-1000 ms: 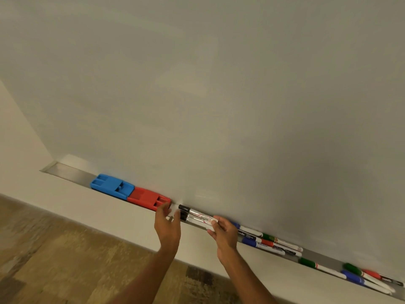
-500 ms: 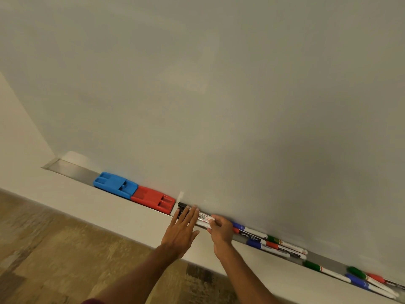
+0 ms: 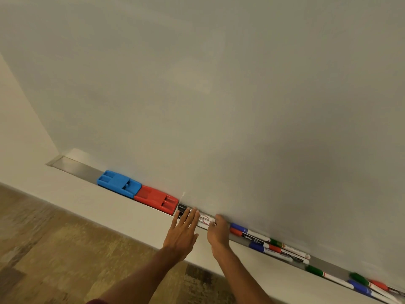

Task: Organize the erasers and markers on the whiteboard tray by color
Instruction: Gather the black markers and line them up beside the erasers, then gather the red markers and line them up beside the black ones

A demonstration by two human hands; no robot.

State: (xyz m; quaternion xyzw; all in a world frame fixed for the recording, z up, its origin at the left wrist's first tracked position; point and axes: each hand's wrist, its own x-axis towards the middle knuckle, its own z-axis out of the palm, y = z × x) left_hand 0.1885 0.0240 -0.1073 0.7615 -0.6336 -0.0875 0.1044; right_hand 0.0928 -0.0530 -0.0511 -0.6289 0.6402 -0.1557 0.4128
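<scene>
A blue eraser [image 3: 119, 183] and a red eraser [image 3: 156, 200] lie end to end in the metal tray [image 3: 74, 166] under the whiteboard. Right of the red eraser lie black-capped markers [image 3: 183, 209]. My left hand [image 3: 183, 233] rests flat with its fingers spread over them. My right hand [image 3: 217, 232] pinches their white barrels at the right end. Further right a mixed cluster of blue, red and green markers [image 3: 266, 243] lies in the tray, and more markers [image 3: 359, 284] sit near the right edge.
The large whiteboard [image 3: 219, 95] fills the upper view. A white wall ledge [image 3: 98, 207] runs below the tray. Patterned brown carpet [image 3: 54, 249] covers the floor at the lower left. The tray's left end is bare metal.
My left hand has flattened from a curled pose beside the red eraser onto the black markers. The black markers now lie close against the red eraser. My right hand stays at their right end.
</scene>
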